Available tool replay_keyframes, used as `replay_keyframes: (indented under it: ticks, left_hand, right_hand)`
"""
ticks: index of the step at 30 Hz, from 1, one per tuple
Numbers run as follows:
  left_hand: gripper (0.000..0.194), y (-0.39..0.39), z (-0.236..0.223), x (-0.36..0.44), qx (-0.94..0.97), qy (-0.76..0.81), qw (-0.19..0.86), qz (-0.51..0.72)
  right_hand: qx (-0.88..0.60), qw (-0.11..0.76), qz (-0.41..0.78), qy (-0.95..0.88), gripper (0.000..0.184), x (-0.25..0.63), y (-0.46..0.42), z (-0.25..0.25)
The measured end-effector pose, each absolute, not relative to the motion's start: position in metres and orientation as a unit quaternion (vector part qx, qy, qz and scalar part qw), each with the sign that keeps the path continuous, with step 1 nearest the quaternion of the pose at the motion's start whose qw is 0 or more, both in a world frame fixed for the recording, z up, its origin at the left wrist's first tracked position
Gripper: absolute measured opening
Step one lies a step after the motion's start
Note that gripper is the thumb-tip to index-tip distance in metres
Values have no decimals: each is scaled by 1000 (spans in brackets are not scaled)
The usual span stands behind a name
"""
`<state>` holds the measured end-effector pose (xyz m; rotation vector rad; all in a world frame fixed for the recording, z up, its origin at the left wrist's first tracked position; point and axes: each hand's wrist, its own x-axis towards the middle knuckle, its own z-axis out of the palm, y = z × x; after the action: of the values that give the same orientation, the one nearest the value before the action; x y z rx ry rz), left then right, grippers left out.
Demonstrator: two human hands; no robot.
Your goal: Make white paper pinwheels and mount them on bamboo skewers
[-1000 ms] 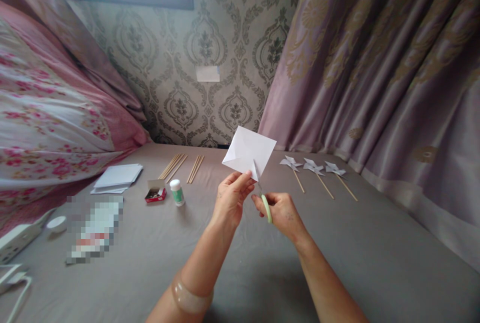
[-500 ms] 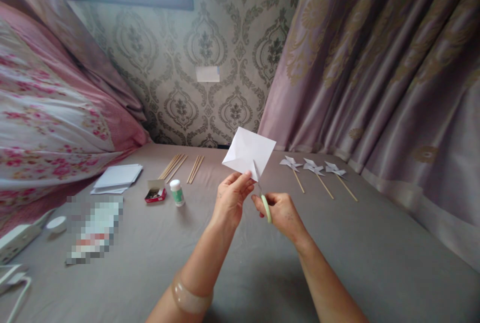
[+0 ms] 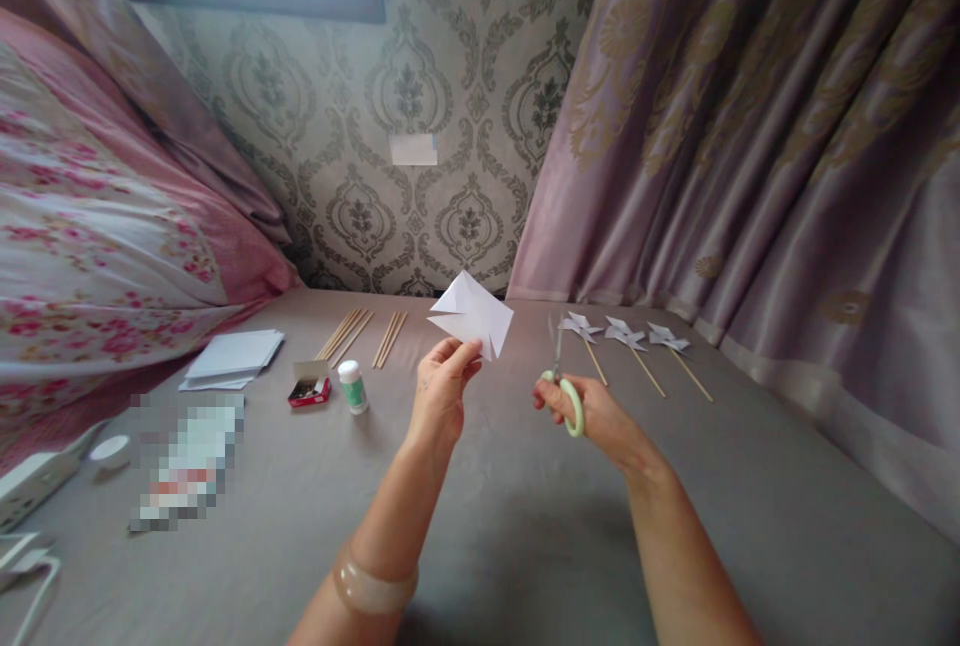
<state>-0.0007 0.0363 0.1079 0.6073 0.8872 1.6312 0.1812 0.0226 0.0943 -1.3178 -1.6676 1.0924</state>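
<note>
My left hand (image 3: 444, 386) pinches a white square of paper (image 3: 476, 311) by its lower edge, holding it up above the grey cloth. Slits run inward from the paper's left corner and its lower corner. To the right, my right hand (image 3: 589, 416) is closed round a pair of scissors (image 3: 571, 406) with pale green handles. The scissor blades point upward, slightly apart, and do not touch the paper. Beyond the scissors lie three paper pinwheels (image 3: 625, 334) on thin wooden sticks.
On the left are a stack of white paper (image 3: 232, 358), several wooden sticks (image 3: 346, 334), a small red box (image 3: 309, 388), a white-and-green bottle (image 3: 352, 388), a white round object (image 3: 111, 452), a blurred packet (image 3: 191, 461) and a power strip (image 3: 37, 486). Curtains (image 3: 675, 126) hang at the right.
The scissors have come out of the paper and moved right with my right hand, their blades parting. My left hand has shifted the paper slightly left and turned it; the lower slit now shows.
</note>
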Motion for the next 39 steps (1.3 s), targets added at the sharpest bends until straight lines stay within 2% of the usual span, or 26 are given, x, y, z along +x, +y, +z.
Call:
replay_keyframes:
  ticks: [7, 15, 25, 29, 35, 39]
  left_hand:
    - [21, 33, 106, 2, 330, 373, 591, 635]
    - [19, 33, 102, 7, 337, 376, 614, 608]
    - [18, 31, 103, 9, 320, 371, 617, 616]
    - [24, 33, 102, 9, 309, 364, 628, 614]
    - [39, 32, 104, 12, 272, 321, 663, 619]
    - [38, 27, 103, 19, 291, 325, 660, 611]
  right_hand:
    - [-516, 502, 413, -558, 52, 203, 30, 93]
    - [-521, 515, 404, -549, 47, 206, 31, 94]
    - [-447, 556, 452, -536, 37, 203, 30, 92]
    - [-454, 568, 434, -532, 40, 199, 28, 95]
    - [-452, 618, 395, -507, 33, 193, 31, 93]
    - [-449, 658, 376, -474, 31, 186, 34, 90]
